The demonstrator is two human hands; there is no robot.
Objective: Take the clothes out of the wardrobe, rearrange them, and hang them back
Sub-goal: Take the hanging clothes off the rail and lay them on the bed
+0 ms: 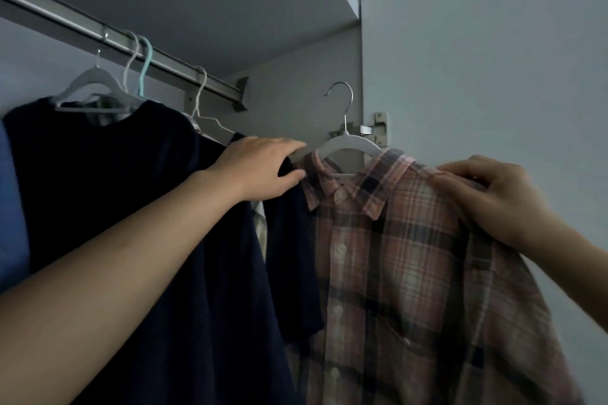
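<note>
A pink plaid shirt (404, 256) hangs on a white hanger (348, 145) out in front of the wardrobe, its metal hook (342, 102) standing free in the air, below and to the right of the end of the rail (138, 52) — not on it. The right hand (493, 197) pinches the shirt's shoulder, fingers curled into the cloth just beside the collar. The left hand (263, 171) reaches across to the other end of the hanger; its fingers lie fairly straight over the hanger's tip and the edge of the collar, and I cannot tell whether they actually clasp anything.

Behind the left forearm a dark navy garment (158, 207) hangs from the rail, touching the plaid shirt's side. Further left a blue garment (11, 207) shows at the edge. Up on the rail sit a grey hanger (88, 89), a teal hook (146, 66) and a thin white wire hanger (204, 102). A metal door hinge (378, 131) sits on the panel right behind the held hanger
</note>
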